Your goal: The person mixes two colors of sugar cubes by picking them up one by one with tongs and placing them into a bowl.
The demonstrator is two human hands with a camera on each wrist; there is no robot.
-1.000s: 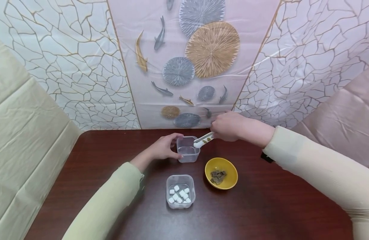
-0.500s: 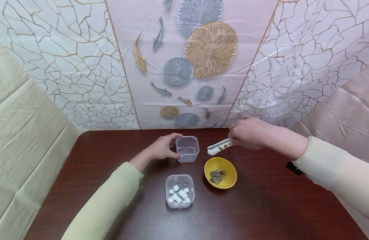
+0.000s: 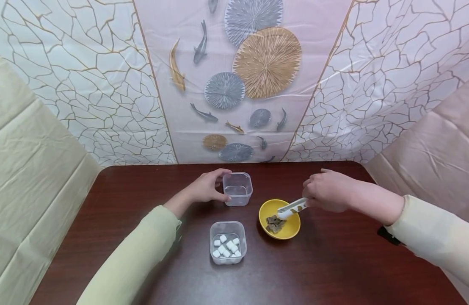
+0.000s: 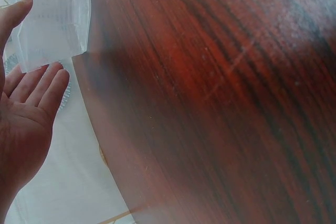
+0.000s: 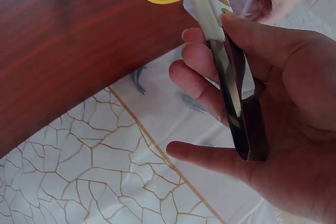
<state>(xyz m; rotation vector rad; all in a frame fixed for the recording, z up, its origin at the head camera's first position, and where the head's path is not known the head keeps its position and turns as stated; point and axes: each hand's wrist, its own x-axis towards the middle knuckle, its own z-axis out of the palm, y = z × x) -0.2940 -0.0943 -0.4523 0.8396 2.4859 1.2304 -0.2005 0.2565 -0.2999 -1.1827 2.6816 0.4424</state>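
My left hand [image 3: 210, 186] holds a clear plastic container [image 3: 238, 200] near the table's back edge, thumb on its near side and fingers on its far side. In the left wrist view the thumb and fingers lie at opposite sides of the same container [image 4: 52, 24]. Tongs [image 3: 292, 209] with white, leaf-patterned ends are in my right hand [image 3: 331, 190]. Their tips reach into a yellow bowl [image 3: 266, 209], over or among brown cubes [image 3: 274, 224]. The right wrist view shows the metal tongs [image 5: 231, 82] between thumb and fingers.
A second clear container [image 3: 228, 226] with several white cubes [image 3: 226, 249] stands nearer me, left of the bowl. Everything stands on a dark red-brown table [image 3: 314, 271]. Patterned sheeting [image 3: 234, 127] rises behind the table's back edge, with plain sheeting at both sides.
My right hand has moved the tongs from above the back container rightward and toward me, down into the yellow bowl. The left hand stays at its container.
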